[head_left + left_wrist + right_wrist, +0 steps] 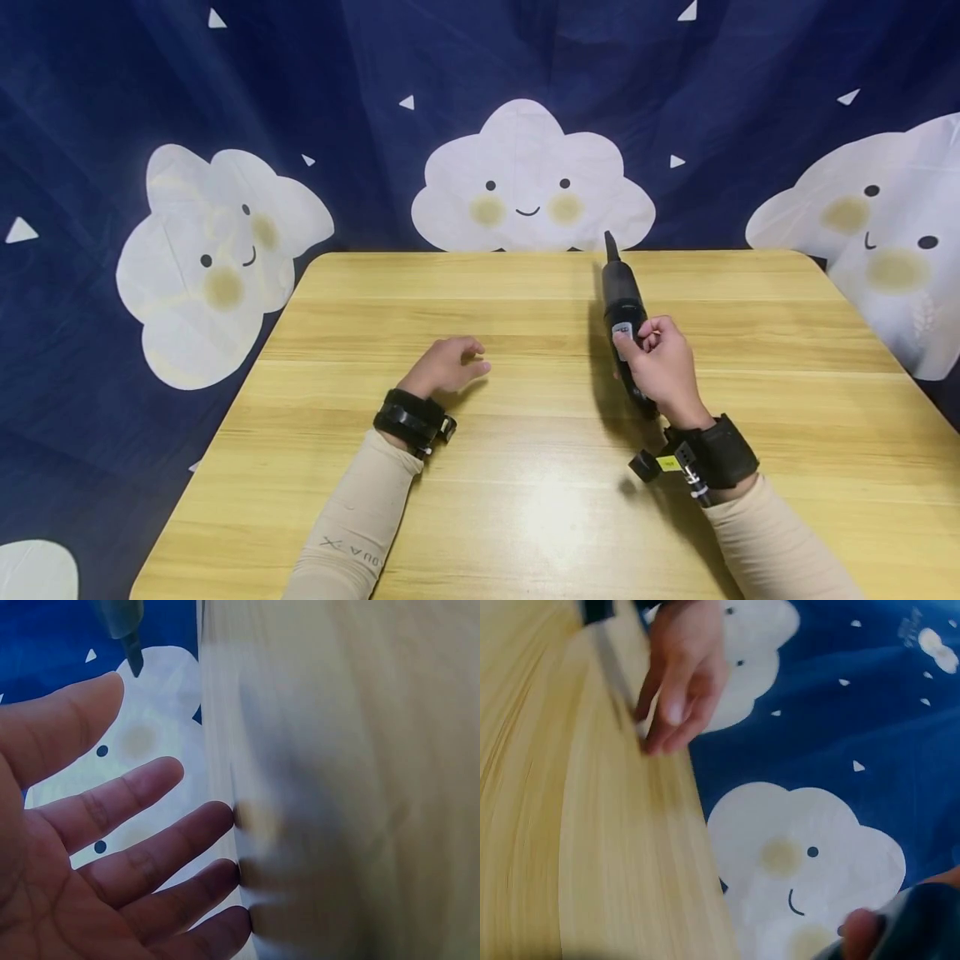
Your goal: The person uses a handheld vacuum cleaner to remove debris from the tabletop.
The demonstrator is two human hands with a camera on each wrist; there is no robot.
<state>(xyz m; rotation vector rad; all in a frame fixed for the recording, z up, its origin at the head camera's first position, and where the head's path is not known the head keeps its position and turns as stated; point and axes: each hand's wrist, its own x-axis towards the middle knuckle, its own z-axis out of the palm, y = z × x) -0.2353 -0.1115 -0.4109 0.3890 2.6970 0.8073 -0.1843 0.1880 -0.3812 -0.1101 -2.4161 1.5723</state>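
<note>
In the head view, my right hand [666, 371] grips a black handheld vacuum cleaner [622, 287] by its body. The thumb lies along a grey panel on the vacuum's top. A narrow crevice nozzle [612, 247] points toward the table's far edge. Above the tabletop the vacuum seems slightly raised, with its shadow to the left. My left hand [447, 365] is near the middle of the table and holds nothing. Its fingers are loosely spread, their tips at the wood in the left wrist view. Only a blurred bit of the vacuum [915, 926] shows in the right wrist view's corner.
A light wooden table [525, 450] with rounded far corners fills the lower view. Behind it hangs a dark blue curtain [360, 125] with white smiling clouds. Black straps with small cameras [716, 452] sit on both wrists.
</note>
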